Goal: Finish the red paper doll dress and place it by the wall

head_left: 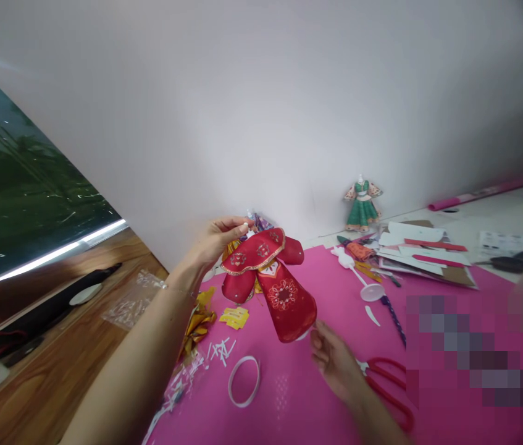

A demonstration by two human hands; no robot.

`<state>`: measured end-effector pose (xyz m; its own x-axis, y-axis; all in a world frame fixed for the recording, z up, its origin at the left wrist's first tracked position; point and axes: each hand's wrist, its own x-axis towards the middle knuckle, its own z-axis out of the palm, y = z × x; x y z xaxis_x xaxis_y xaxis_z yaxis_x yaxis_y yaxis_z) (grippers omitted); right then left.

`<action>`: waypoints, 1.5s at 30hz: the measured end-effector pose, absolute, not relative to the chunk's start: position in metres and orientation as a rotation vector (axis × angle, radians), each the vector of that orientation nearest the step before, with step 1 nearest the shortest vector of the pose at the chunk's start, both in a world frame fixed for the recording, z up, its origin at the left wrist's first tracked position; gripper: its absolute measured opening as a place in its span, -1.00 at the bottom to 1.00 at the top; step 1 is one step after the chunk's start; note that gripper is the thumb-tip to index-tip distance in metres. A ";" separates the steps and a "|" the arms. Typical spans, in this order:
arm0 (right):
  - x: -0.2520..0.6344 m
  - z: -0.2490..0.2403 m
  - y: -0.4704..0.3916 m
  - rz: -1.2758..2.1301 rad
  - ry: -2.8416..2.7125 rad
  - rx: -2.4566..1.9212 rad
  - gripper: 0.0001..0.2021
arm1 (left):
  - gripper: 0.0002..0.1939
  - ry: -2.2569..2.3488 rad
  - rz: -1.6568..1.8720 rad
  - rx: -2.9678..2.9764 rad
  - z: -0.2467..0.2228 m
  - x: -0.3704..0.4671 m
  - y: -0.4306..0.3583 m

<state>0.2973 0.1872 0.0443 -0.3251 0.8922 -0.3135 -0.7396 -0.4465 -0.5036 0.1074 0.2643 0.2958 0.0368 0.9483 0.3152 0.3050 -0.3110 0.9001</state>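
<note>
A miniature dress form in a red doll dress (pixel 284 296) is held tilted above the pink mat. The dress has a red cape collar with gold trim and a pale floral pattern on the skirt. My left hand (pixel 221 238) pinches the white neck knob at the top. Lower down, my right hand (pixel 333 355) has curled fingers at the hem, by the edge of the white base; the exact contact is partly hidden. Beneath them on the mat lie a white ring of tape (pixel 230 386), a yellow card (pixel 234 317) and white strips (pixel 221 351).
Red-handled scissors (pixel 388 364) lie right of my right hand. A bare white dress form (pixel 365 278) rests on its side near stacked papers (pixel 421 247). A green-dressed form (pixel 362 207) stands by the wall. Gold fabric (pixel 200 318) and a plastic bag (pixel 138 300) are at left.
</note>
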 end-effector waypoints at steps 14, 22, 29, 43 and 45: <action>0.290 0.032 0.194 1.949 -0.280 -0.707 -0.51 | -0.68 1.282 1.262 1.677 0.296 0.107 0.258; 0.295 0.027 0.187 1.909 -0.282 -0.818 -0.45 | -0.77 1.346 1.201 1.761 0.296 0.105 0.257; 0.302 0.052 0.188 1.730 -0.604 -0.815 -0.46 | -0.77 1.380 1.157 1.881 0.288 0.106 0.260; 0.284 0.122 0.215 2.059 -0.563 -0.469 -0.53 | -0.94 1.345 1.063 2.207 0.266 0.125 0.241; 0.285 0.122 0.217 2.103 -0.557 -0.464 -0.48 | -0.94 1.343 1.042 2.234 0.265 0.127 0.240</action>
<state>0.2854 0.2173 0.1224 -0.5380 0.8345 -0.1186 -0.6666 -0.5074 -0.5460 0.1270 0.2396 0.2651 0.2869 0.8621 0.4176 0.6187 -0.4996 0.6063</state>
